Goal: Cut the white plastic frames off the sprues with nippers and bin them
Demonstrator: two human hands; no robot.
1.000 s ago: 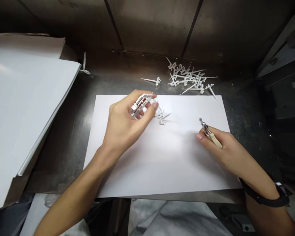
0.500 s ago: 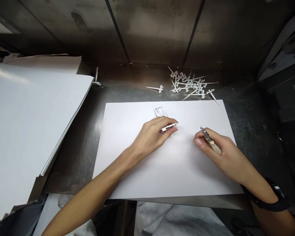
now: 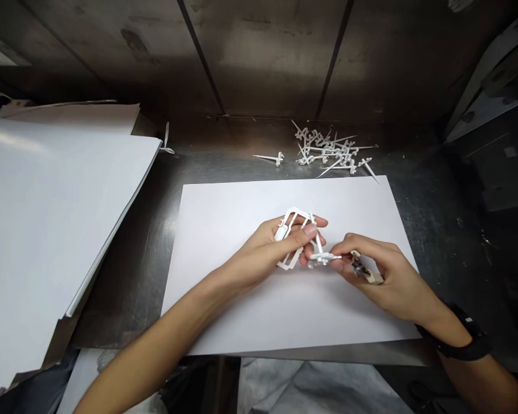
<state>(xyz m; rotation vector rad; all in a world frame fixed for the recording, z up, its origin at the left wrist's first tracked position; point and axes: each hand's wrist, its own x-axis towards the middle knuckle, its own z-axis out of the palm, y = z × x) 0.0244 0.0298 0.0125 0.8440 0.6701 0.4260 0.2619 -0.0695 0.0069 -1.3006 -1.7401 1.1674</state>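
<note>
My left hand (image 3: 259, 250) grips a white plastic frame (image 3: 290, 215) with open slots, thumb on top and fingers beneath. From the frame's right side sticks out a white plastic sprue (image 3: 319, 248), a thin stem with a knobbly cross-piece at its lower end. My right hand (image 3: 384, 276) pinches the right tip of that cross-piece between thumb and forefinger. Tucked in the same palm is a small metal hand tool with a beige handle (image 3: 374, 278); its exact kind is partly hidden. Both hands are above a white sheet (image 3: 242, 322).
A heap of loose white sprues (image 3: 328, 150) lies behind the sheet, with a single sprue (image 3: 267, 157) left of it. A stack of white boards (image 3: 69, 190) rises on the left. The metal worktop (image 3: 224, 149) ends at a metal wall (image 3: 263, 63).
My left hand has turned over, so the frame and its sprue now show. My right hand has come left to the sprue, and the tool has shifted back into its palm.
</note>
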